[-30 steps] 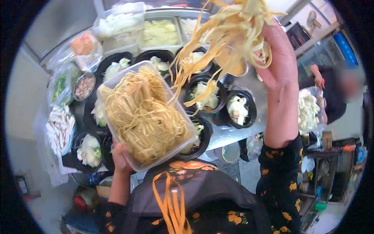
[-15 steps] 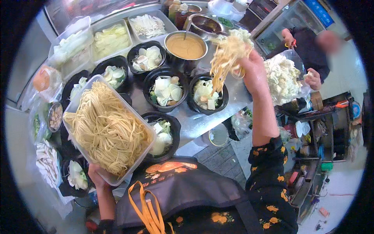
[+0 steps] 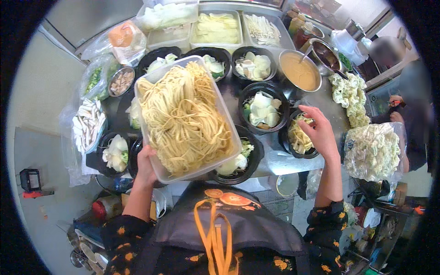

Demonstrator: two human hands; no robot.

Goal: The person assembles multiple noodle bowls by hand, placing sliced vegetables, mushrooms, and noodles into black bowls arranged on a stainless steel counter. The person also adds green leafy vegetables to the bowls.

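Note:
A clear plastic tub (image 3: 238, 145) heaped with yellow noodles (image 3: 183, 117) is tilted over the worktop, and my left hand (image 3: 146, 166) grips its lower left corner. My right hand (image 3: 321, 135) hovers empty, fingers apart, above the right edge of a black bowl (image 3: 285, 137). Noodles (image 3: 300, 135) now lie on top in that bowl. Just left of it stands another black bowl (image 3: 242, 112) with white slices and greens. One more black bowl (image 3: 256, 158) with similar contents is partly hidden by the tub.
More filled black bowls stand behind and left of the tub. A pot of tan sauce (image 3: 300, 71) and a pot of dark sauce (image 3: 325, 57) are at the back right. Bagged pale frilly food (image 3: 372, 151) lies at the right, near another person (image 3: 412, 114). Ingredient tubs (image 3: 216, 30) line the back.
My right hand has lowered and let go of its noodles, which now lie in the right-hand bowl. The view has turned right, and the tub stays in my left hand.

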